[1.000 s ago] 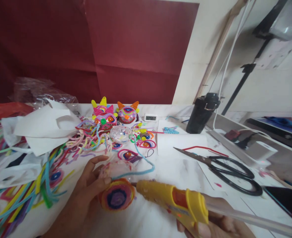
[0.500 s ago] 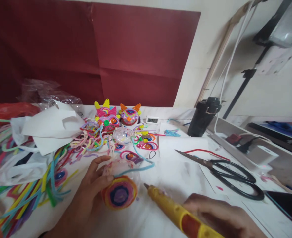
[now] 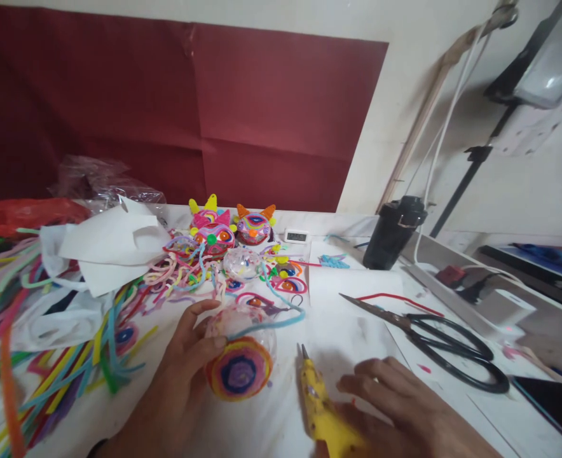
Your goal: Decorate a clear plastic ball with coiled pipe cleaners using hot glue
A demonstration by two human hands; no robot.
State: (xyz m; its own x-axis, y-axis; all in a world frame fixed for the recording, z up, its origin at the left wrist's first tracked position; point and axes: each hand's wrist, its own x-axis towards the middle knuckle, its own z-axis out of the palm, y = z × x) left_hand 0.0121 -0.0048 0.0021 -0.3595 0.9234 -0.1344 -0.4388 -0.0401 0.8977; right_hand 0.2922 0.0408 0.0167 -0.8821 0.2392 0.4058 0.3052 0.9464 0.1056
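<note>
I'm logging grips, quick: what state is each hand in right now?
Left hand: closed on the clear ball, holding its side.
Right hand: fingers partly spread, at the yellow glue gun; whether it grips cannot be told.

Bare left fingers (image 3: 202, 308), a dark wristband or cuff edge (image 3: 98, 448) below them, and bare right fingers (image 3: 376, 370)
</note>
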